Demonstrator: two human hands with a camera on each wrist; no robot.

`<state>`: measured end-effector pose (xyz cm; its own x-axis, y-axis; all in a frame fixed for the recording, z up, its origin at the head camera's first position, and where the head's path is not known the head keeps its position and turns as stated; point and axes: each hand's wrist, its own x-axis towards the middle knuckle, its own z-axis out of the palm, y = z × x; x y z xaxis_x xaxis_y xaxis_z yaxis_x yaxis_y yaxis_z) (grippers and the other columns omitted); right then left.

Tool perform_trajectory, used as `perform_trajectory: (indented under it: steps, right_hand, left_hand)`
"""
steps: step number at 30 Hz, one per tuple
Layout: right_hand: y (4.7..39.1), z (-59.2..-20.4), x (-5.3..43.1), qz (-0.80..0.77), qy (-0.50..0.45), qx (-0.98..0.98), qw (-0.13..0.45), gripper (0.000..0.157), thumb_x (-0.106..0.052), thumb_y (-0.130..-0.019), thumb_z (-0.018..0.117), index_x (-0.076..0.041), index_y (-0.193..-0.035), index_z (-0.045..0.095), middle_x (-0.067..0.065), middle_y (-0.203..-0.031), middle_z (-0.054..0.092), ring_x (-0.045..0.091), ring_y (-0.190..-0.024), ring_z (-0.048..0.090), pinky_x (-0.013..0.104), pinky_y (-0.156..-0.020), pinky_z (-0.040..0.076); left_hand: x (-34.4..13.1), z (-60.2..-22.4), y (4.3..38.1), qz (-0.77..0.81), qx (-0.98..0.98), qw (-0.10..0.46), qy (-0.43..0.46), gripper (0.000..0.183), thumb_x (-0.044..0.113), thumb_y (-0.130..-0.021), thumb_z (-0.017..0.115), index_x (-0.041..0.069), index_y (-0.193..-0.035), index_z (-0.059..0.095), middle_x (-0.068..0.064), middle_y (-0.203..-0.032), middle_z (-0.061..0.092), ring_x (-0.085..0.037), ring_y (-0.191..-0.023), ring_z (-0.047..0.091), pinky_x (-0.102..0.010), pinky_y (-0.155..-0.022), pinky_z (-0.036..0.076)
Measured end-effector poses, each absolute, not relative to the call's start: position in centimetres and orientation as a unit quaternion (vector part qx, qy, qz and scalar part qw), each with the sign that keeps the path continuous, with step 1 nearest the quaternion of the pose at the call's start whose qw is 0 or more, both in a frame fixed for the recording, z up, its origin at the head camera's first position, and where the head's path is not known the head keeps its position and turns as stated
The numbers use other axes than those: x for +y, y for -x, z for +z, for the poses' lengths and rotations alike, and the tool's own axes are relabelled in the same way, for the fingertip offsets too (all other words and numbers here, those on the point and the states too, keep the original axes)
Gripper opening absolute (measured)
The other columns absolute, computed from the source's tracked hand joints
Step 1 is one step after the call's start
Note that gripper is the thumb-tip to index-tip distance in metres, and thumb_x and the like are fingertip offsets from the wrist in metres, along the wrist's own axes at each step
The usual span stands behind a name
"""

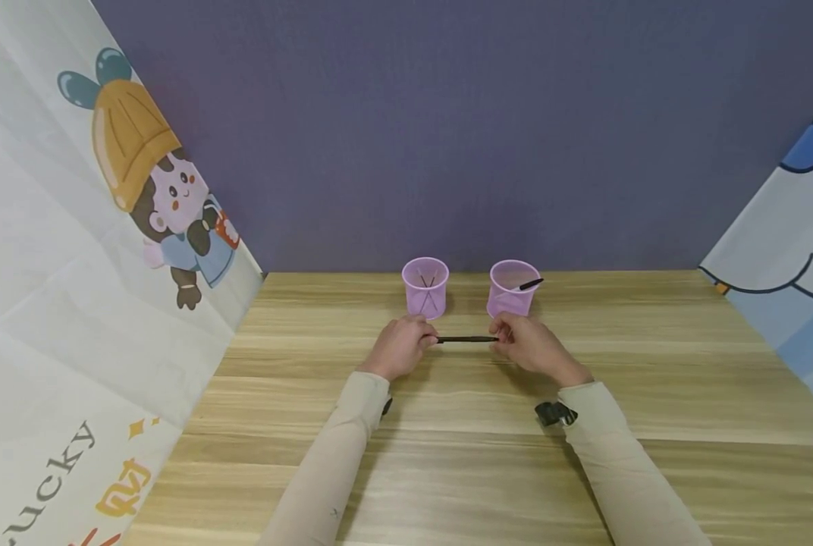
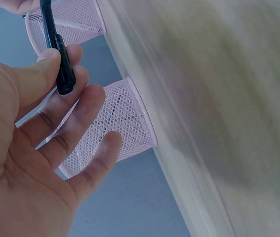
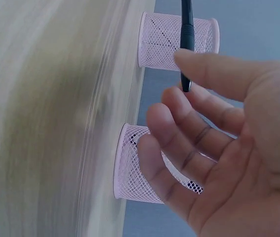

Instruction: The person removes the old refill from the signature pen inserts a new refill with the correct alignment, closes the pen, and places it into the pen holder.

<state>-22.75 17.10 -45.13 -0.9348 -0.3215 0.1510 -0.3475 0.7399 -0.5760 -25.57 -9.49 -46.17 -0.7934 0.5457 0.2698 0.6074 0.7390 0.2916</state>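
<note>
A black pen (image 1: 466,339) is held level between both hands, in front of two pink mesh pen cups. My left hand (image 1: 401,346) pinches its clip end between thumb and index finger; the other fingers spread loosely in the left wrist view. At the opposite, tapered end, my right hand (image 1: 529,345) pinches the pen with thumb and fingertips, as the right wrist view shows. The left cup (image 1: 425,292) stands just beyond the left hand, with thin dark lines showing inside. Beyond the right hand is the right cup (image 1: 509,296), where another black pen (image 1: 532,284) leans over the rim.
The cups stand near the back edge of a wood-grain table (image 1: 447,470), against a dark blue-grey panel (image 1: 447,136). A white sheet with a cartoon figure (image 1: 181,197) borders the left side. Another printed sheet (image 1: 775,243) hangs at the right.
</note>
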Motion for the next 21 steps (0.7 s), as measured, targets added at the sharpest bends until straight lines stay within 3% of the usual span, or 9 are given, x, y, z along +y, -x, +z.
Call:
perform_trajectory:
  steps: [5,11,21]
  right_hand:
    - [22.77,-45.07,17.2,0.319,-0.183,-0.93,-0.004,0.012,-0.013,-0.095,0.071,-0.004,-0.103,0.071,0.003,-0.083,0.068,0.012,-0.073,0.061,0.03,-0.066,0.052]
    - [22.74,-44.96,17.44,0.315,-0.181,-0.931,-0.025,0.02,-0.02,-0.103,0.06,-0.006,-0.106,0.073,0.005,-0.085,0.07,0.011,-0.069,0.059,0.031,-0.065,0.052]
    - [22.77,-44.9,17.47,0.297,-0.188,-0.936,-0.027,0.024,-0.015,-0.106,0.053,-0.003,-0.096,0.072,-0.004,-0.068,0.055,0.011,-0.063,0.05,0.031,-0.066,0.045]
  left_hand:
    - [-9.56,-46.21,25.62,-0.181,-0.929,0.083,0.311,0.014,0.021,-0.097,0.07,0.014,-0.102,0.08,0.002,-0.094,0.07,-0.017,-0.093,0.069,-0.037,-0.089,0.058]
    - [-9.57,-46.18,25.63,-0.182,-0.93,0.079,0.31,0.014,0.022,-0.097,0.07,0.014,-0.102,0.08,0.002,-0.094,0.07,-0.018,-0.094,0.068,-0.038,-0.09,0.057]
    - [-9.56,-45.96,25.55,-0.181,-0.93,0.079,0.311,0.015,0.022,-0.098,0.069,0.014,-0.102,0.08,0.002,-0.093,0.07,-0.017,-0.093,0.068,-0.037,-0.089,0.057]
